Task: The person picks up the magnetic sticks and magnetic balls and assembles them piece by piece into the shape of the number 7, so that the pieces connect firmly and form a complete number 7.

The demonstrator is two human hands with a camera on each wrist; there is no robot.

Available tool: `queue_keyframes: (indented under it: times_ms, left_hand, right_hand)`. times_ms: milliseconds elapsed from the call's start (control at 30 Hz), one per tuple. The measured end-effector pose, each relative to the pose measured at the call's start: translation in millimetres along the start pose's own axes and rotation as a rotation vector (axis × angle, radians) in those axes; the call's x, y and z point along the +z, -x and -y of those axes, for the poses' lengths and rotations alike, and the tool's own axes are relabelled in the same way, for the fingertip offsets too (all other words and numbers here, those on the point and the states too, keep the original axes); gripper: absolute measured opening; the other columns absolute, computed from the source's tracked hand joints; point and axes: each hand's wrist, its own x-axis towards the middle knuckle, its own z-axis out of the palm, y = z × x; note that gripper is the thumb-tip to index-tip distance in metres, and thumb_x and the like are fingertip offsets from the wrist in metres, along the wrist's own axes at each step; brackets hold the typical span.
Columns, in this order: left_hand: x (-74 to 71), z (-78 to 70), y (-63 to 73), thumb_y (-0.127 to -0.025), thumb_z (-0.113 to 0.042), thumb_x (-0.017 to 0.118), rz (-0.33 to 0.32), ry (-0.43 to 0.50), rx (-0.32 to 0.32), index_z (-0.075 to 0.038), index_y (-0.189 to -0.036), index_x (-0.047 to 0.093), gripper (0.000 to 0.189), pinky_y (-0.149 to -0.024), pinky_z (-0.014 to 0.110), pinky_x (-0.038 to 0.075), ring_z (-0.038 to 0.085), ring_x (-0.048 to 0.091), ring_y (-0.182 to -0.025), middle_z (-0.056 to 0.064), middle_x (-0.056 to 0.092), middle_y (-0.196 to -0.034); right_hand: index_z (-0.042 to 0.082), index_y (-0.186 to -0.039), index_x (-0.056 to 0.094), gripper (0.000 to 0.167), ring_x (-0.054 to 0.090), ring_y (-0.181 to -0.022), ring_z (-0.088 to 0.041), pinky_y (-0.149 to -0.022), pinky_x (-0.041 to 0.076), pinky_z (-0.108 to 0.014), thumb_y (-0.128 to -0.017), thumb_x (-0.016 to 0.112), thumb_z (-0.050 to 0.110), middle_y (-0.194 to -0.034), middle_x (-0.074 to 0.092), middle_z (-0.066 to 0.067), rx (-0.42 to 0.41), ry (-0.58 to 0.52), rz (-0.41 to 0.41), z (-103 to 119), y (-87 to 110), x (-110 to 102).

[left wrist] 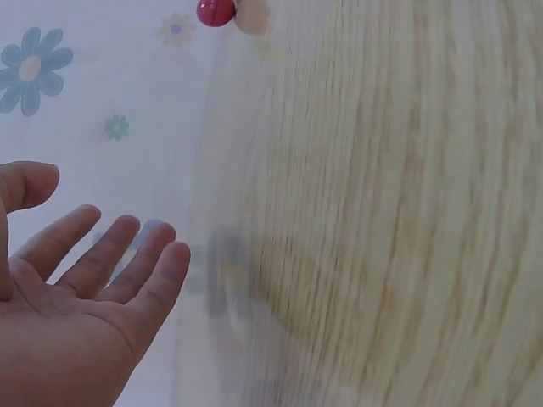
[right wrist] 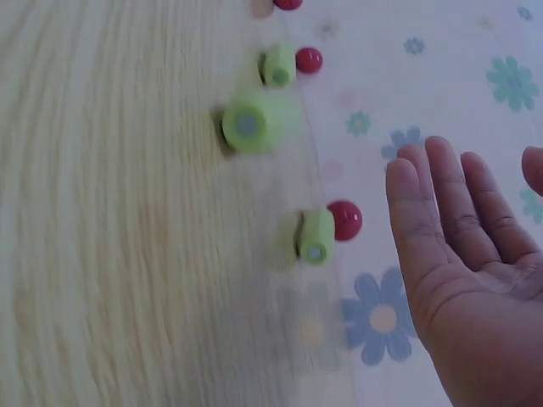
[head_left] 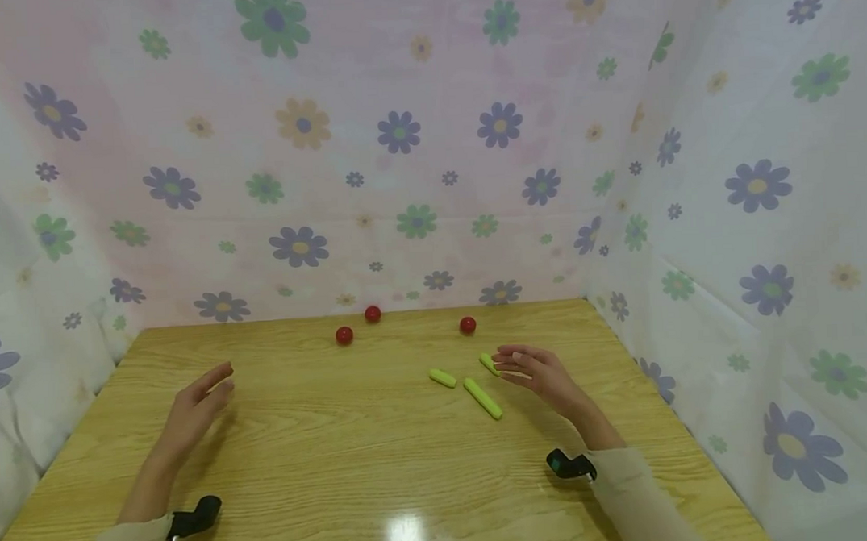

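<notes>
My left hand (head_left: 194,410) hovers over the left side of the table, fingers relaxed and holding nothing; the left wrist view shows its palm (left wrist: 76,331) bare. On the right, my right hand (head_left: 543,379) is held above the table with loosely extended fingers and nothing in it. Nearest to it lies a short green stick (head_left: 488,363), partly behind the fingertips in the head view. A longer green stick (head_left: 483,398) and another short green stick (head_left: 442,377) lie just left of that hand. In the right wrist view the sticks show pale round ends (right wrist: 246,126).
Along the table's back edge sit three shiny red balls: one (head_left: 344,336) left of centre, one (head_left: 373,314) behind it, and one (head_left: 468,325) farther right. The wooden table (head_left: 325,453) is enclosed by flower-patterned curtains (head_left: 372,200) at the back and both sides.
</notes>
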Motion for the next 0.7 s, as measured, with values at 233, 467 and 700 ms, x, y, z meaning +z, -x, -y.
queue_keyframes:
  times_ms: [233,467,700]
  left_hand:
    - [10.4,0.1,-2.5,-0.112,-0.024,0.047,0.029,0.161,-0.014,0.014,-0.156,0.028,0.061,-0.089,0.010,0.051,-0.019,0.056,-0.106,-0.004,0.059,-0.140]
    - [19.2,0.4,-2.1,-0.113,-0.024,0.044,0.071,0.167,-0.061,0.015,-0.156,0.026,0.061,-0.089,0.012,0.053,-0.017,0.057,-0.103,0.041,0.034,-0.155]
    - [24.1,-0.8,-0.5,-0.113,-0.021,0.044,0.067,0.177,-0.061,0.015,-0.156,0.028,0.058,-0.088,0.012,0.053,-0.015,0.059,-0.103,0.042,0.036,-0.153]
  right_hand:
    - [-0.015,-0.147,0.044,0.054,0.064,-0.128,-0.025,-0.106,0.053,-0.035,-0.113,0.044,0.027,-0.144,0.058,-0.028,0.125,0.025,0.136,-0.6,-4.5,21.6]
    - [-0.013,-0.144,0.051,0.055,0.059,-0.133,-0.035,-0.108,0.053,-0.040,-0.113,0.044,0.032,-0.145,0.057,-0.029,0.273,0.102,0.285,-4.3,-6.4,38.8]
    - [-0.010,-0.148,0.048,0.052,0.052,-0.139,-0.042,-0.111,0.049,-0.039,-0.113,0.044,0.029,-0.150,0.052,-0.030,0.277,0.141,0.346,-3.4,-3.7,55.1]
